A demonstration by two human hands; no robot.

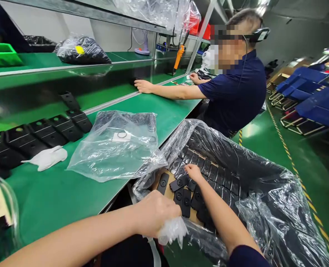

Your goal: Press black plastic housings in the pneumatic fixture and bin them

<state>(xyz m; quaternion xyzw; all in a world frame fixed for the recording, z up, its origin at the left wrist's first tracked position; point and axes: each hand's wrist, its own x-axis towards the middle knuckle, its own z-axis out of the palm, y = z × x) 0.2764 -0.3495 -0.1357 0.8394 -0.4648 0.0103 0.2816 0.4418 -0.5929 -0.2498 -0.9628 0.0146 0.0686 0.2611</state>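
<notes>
Low in the middle, my left hand (160, 212) is closed around a crumpled clear plastic bag (173, 231), close to the near edge of a big box. My right hand (193, 172) reaches into that box, its fingers drawn together over black rectangular parts (205, 167); what they grip, if anything, is hidden. Clear plastic lining (264, 167) drapes over the box walls. Several loose black parts with round rings (186, 202) lie on brown cardboard (170, 194) below my right hand, while others stand in packed rows behind it.
On the green bench (83, 200) lie a plastic bag of dark parts (122, 137), a white glove (49, 157) and a row of black housings (42, 133). A co-worker (236, 85) sits at the bench beyond the box. An orange electric screwdriver (179, 57) hangs farther back.
</notes>
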